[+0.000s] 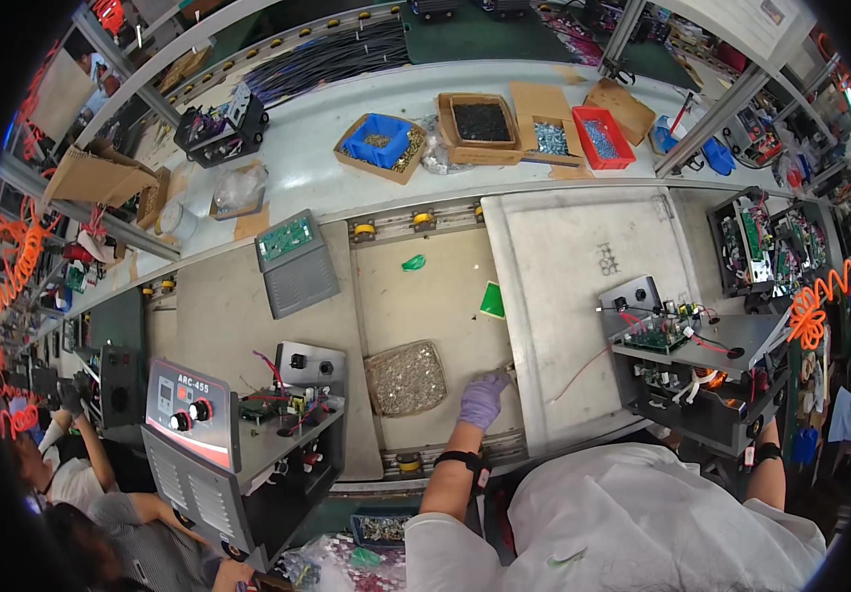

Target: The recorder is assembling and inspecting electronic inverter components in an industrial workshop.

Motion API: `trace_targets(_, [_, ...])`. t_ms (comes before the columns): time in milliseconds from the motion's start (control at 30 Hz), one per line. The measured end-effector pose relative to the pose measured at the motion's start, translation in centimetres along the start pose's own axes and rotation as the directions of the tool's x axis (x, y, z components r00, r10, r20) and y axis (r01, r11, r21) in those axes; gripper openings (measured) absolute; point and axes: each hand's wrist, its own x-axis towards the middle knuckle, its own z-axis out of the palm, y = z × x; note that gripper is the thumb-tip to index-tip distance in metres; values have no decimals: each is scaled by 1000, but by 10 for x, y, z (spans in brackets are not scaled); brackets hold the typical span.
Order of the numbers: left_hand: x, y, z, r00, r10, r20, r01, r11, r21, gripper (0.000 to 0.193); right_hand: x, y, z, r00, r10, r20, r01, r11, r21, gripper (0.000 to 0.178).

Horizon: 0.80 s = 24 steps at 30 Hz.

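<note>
My left hand [482, 401], in a purple glove, is low over the conveyor, its fingers drawn together beside the left edge of a pale board [583, 296]. Something small at the fingertips is too indistinct to name. To its left lies a shallow tray of small metal parts [407, 380]. A half-built grey machine [682, 345] stands on the right of the board, with circuit boards, wires and a copper coil exposed. My right forearm reaches up to the near side of that machine, which hides the hand.
Another opened machine [248, 434] stands on the left. A grey panel with a green circuit board [287, 237] lies behind it. Across the shelf are a blue bin [378, 140], a red bin [605, 138] and cardboard boxes. Co-workers sit at the lower left. An orange coiled hose [808, 318] hangs at right.
</note>
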Motion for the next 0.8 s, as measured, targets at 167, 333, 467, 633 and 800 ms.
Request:
trace_targets(167, [12,1,-22,950,130,285,-236,896,376,43,1,6,-7,998,-21,52,29,988,-154,38])
trace_targets(333, [26,12,-37,892,141,429,-321,866,384,36,3,13,-6,997,-47,56,54,990,-132,37])
trace_targets(467, [22,27,-51,867,84,491,-296,880,371,23,8,18,-6,994,-55,94,61,996,-59,37])
trace_targets(633, [6,29,-66,852,-167,496,-78,897,436,24,8,22,-1,980,-65,187,32,984,175,35])
trace_targets(800, [0,34,-10,962,-239,-133,208,955,-213,30,5,24,1,989,-54,137,39,994,106,34])
